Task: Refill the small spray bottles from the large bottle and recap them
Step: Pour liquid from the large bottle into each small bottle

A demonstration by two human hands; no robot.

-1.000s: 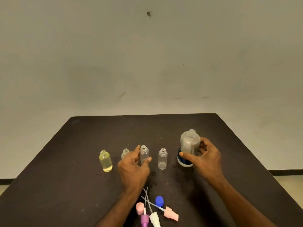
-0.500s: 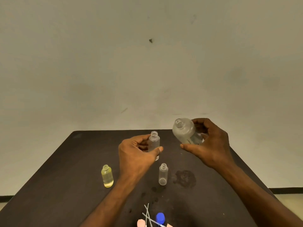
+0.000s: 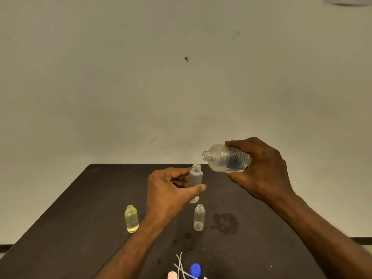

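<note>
I see right hand gripping large bottle nearly level, mouth just up-right of small bottle pinched upright by left hand.

The left hand covers the left side and middle of the small clear bottle it grips, so any liquid level inside cannot be read. The right hand hides the base of the large bottle, and its label print is too small to make out. At the bottom edge the blue cap, a pink cap and the thin dip tubes are cut off. Both forearms run out of frame
</note>
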